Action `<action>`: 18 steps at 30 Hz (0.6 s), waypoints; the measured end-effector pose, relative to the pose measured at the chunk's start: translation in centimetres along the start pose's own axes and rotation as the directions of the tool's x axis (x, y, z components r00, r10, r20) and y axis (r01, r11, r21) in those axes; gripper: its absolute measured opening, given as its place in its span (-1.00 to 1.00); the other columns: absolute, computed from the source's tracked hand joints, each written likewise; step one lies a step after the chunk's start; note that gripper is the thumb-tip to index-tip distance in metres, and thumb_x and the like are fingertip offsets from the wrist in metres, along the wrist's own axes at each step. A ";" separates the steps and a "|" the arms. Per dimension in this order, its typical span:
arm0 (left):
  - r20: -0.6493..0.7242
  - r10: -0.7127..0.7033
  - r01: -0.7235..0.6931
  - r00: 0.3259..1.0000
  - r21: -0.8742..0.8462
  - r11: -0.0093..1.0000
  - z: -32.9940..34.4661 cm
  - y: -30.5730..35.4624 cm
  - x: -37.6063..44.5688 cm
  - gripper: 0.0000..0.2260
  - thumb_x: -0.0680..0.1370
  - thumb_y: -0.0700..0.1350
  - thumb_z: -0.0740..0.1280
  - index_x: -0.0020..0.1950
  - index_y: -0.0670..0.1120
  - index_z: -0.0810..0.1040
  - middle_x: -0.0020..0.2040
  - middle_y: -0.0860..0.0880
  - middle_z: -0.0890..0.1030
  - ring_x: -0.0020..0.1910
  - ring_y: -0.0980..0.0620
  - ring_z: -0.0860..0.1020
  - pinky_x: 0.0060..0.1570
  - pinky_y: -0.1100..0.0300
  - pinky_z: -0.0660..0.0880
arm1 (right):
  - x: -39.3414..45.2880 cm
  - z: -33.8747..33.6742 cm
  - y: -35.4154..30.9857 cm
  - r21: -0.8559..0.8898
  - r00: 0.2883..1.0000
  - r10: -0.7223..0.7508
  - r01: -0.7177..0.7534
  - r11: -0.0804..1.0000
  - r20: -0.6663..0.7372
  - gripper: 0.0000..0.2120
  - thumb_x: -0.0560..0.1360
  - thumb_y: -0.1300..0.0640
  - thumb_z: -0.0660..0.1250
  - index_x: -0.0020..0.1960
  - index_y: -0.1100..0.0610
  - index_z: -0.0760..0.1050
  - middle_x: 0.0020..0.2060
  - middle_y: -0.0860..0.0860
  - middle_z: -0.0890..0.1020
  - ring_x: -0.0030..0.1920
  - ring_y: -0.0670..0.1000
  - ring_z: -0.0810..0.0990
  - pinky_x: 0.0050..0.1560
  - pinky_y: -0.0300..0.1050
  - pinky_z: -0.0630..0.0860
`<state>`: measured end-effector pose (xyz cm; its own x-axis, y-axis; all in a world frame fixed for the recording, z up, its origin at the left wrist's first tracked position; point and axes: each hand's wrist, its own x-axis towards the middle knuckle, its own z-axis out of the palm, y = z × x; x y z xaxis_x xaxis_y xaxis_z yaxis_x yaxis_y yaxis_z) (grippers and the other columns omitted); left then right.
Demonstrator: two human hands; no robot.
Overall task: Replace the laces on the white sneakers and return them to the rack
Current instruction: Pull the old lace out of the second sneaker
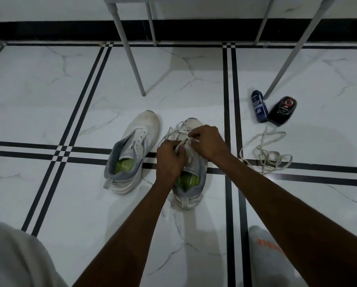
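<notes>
Two white sneakers with grey collars and green insoles stand side by side on the tiled floor. The left sneaker [132,154] has bare eyelets and no lace. The right sneaker [191,183] carries a white lace [174,130] across its front. My left hand [169,158] pinches a strand of that lace over the tongue. My right hand [207,141] pinches the lace just beyond it, fingers curled. A loose white lace [266,154] lies tangled on the floor to the right.
A dark blue bottle [259,106] and a black shoe-polish bottle [283,110] lie on the floor at the right. Grey metal legs [132,59] of a stand rise behind the shoes. My knees in light fabric [16,257] sit at the bottom corners.
</notes>
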<state>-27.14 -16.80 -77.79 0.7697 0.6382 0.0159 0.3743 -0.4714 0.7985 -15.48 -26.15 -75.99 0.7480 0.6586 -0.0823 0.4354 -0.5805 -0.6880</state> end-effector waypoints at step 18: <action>-0.063 -0.032 0.032 0.997 -0.001 0.999 -0.8 -0.5 -0.3 -0.88 0.55 -0.29 0.33 -0.07 -0.31 0.65 -0.17 -0.18 0.60 -0.15 -0.11 0.57 -0.11 0.11 0.44 | 2.2 -7.3 2.4 0.283 0.859 0.263 -0.146 0.948 -0.439 -0.89 0.54 0.21 0.37 0.00 0.24 0.63 -0.18 0.05 0.69 -0.23 -0.07 0.69 -0.09 -0.10 0.66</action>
<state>-27.94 -16.29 -77.72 0.7230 0.6903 0.0284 0.3985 -0.4503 0.7990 -9.15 -29.63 -72.51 0.9770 0.2033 0.0646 0.1622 -0.5110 -0.8441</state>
